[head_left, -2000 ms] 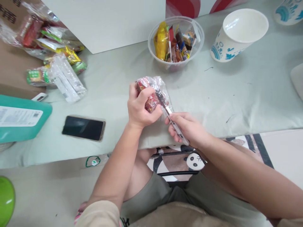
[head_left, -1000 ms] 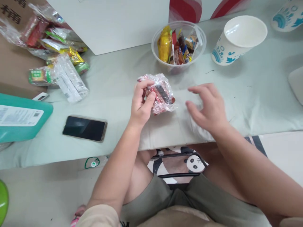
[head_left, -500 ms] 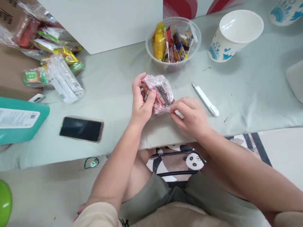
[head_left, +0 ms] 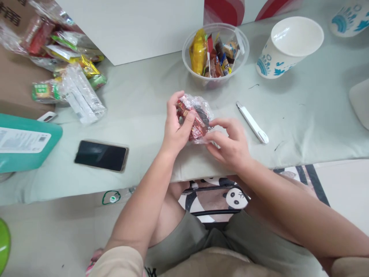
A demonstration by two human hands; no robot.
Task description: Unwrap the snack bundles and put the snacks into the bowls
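Observation:
My left hand (head_left: 178, 129) is closed around a red snack packet (head_left: 198, 125) in crinkled clear plastic, its thumb lying across the front. A dark patch shows on the packet's upper right. At the packet's lower right edge, the curled fingers of my right hand (head_left: 229, 142) grip the clear plastic; the exact pinch is partly hidden. Just behind the packet stands a clear round plastic bowl (head_left: 215, 80) with several wrapped snacks in it. A white utility knife (head_left: 252, 122) lies to the right of my right hand.
Left on the pale cloth-covered table (head_left: 138, 92) lie a black phone (head_left: 101, 155), a teal container (head_left: 30, 161) and a pile of packaged snacks (head_left: 83, 92) by a cardboard box (head_left: 14, 84). A white paper cup (head_left: 281, 63) stands at the back right. A white panel (head_left: 138, 27) rises behind.
The fingers of my right hand have spread from a tight pinch and shifted along the packet's right edge. My left hand keeps its hold; the view has shifted slightly.

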